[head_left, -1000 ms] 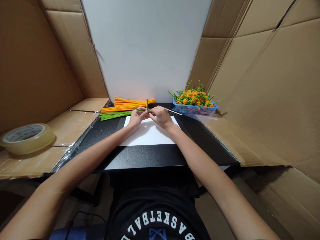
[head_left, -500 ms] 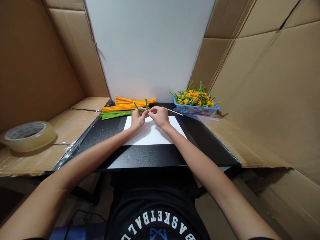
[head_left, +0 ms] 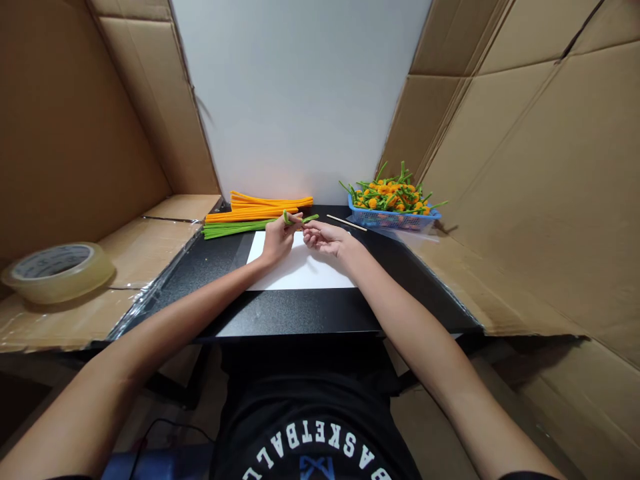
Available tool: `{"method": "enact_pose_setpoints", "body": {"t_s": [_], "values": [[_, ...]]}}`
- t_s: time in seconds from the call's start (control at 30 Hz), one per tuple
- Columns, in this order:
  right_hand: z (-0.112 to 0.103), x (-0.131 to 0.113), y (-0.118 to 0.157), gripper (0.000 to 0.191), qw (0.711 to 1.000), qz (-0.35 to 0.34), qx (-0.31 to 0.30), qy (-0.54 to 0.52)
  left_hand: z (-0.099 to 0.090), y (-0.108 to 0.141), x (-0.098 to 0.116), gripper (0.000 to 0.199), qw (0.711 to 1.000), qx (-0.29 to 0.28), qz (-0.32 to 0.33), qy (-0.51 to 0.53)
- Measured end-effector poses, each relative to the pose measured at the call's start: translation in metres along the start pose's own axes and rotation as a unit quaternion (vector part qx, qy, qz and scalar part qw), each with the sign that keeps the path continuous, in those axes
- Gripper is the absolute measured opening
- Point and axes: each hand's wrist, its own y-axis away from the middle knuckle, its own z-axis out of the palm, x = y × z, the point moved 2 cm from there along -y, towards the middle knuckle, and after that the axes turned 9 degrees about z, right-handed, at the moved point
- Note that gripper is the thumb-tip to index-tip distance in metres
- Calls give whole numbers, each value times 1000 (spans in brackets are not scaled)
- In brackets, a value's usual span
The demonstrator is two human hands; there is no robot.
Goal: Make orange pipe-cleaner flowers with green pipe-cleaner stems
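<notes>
Over the white sheet of paper (head_left: 300, 271), my left hand (head_left: 280, 239) is closed on a bent green pipe cleaner (head_left: 311, 218). One green end curls up by its fingers and another points right. Close beside it, my right hand (head_left: 327, 238) is turned partly palm up with curled fingers. Its fingertips meet the piece near the left fingers. Most of the piece's middle is hidden by the fingers.
Bundles of orange pipe cleaners (head_left: 250, 215) and green pipe cleaners (head_left: 235, 230) lie at the back left. A thin stick (head_left: 347, 223) lies behind my right hand. A blue basket (head_left: 390, 219) holds orange-and-green pieces. A tape roll (head_left: 75, 283) rests on cardboard at left.
My right hand has rolled palm up and moved slightly right and down. The green ends, upright before, now lie lower, one pointing right. The orange part seen between the fingers is hidden.
</notes>
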Motion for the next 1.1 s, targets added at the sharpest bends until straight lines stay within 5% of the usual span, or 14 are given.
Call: {"method": "enact_pose_setpoints", "body": {"t_s": [0.13,0.23,0.4,0.63,0.83,1.1], "values": [[5,3,3,21,983,-145,97,49,-3,-2,-5,23,999,30,-21,-23],[8,5,3,22,974,-174,109,91,-4,-1,-9,21,999,37,-20,-30],[5,5,-2,22,977,-163,107,84,-2,1,-5,15,998,42,-29,-22],[0,2,-2,26,1000,-16,24,5,3,1,3,8,1000,5,2,-28],[1,5,-1,13,975,-180,114,66,-2,-1,-6,22,997,42,-62,-21],[-1,10,-7,16,973,-203,89,56,0,1,-15,34,995,30,-91,28]]}}
